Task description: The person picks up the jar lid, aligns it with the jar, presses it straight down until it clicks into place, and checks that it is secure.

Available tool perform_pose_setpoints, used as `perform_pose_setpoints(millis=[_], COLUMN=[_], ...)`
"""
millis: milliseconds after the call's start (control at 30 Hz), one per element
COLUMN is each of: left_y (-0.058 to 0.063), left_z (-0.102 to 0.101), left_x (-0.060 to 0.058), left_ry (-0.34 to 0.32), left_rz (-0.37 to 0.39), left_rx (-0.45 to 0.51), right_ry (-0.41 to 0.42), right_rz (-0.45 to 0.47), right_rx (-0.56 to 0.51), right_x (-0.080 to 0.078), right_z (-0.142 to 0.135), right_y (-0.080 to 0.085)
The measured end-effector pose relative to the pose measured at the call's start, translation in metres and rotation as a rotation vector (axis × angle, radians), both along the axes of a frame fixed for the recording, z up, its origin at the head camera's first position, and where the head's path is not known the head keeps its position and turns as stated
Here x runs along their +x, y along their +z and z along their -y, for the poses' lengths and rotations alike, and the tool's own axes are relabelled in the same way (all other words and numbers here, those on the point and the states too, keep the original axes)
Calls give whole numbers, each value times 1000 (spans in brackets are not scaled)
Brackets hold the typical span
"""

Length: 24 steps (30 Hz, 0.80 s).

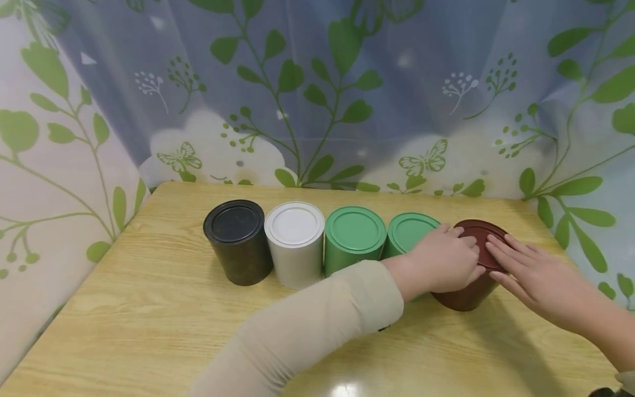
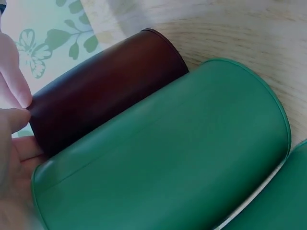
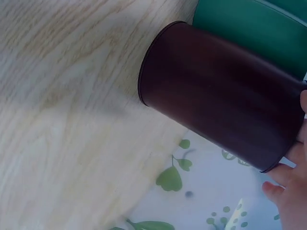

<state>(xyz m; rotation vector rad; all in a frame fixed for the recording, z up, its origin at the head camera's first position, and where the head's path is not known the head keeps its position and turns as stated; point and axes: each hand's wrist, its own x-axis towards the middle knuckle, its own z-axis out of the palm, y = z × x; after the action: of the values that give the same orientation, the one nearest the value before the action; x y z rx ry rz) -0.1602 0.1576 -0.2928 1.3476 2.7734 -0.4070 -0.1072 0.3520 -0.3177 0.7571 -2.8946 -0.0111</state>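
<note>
Dark red tin: I see the dark red tin (image 1: 471, 264) standing upright at the right end of a row of five tins on the wooden table (image 1: 149, 309), touching the green tin (image 1: 409, 231) beside it.
Left hand: my left hand (image 1: 444, 259) lies over the near left edge of the red lid, fingers curved down round the rim and the upper wall; in the left wrist view the fingertips (image 2: 14, 120) touch the tin's top end.
Right hand: my right hand (image 1: 536, 275) rests flat on the right part of the lid, fingers straight and slightly spread, tips pointing at the left hand and nearly meeting it.
Tin relative to fingers: under both hands, lid between the two sets of fingertips.
Rest of row: black tin (image 1: 238, 240), white tin (image 1: 295, 242), second green tin (image 1: 353, 237), all lidded, side by side.
Backdrop: leaf-print curtain (image 1: 317, 94) behind the table.
</note>
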Motion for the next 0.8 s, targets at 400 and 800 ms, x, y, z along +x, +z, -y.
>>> perform_pose_setpoints(millis=[400,800], left_y=[-3,0], left_z=[33,93], left_x=[23,53], left_ry=[-1,-41], left_rz=[-80,-171], left_rx=[75,223], right_ry=[-29,47], right_rz=[51,13], right_rx=[-24,-49], right_x=[-1,13], right_z=[1,30], right_y=[4,5])
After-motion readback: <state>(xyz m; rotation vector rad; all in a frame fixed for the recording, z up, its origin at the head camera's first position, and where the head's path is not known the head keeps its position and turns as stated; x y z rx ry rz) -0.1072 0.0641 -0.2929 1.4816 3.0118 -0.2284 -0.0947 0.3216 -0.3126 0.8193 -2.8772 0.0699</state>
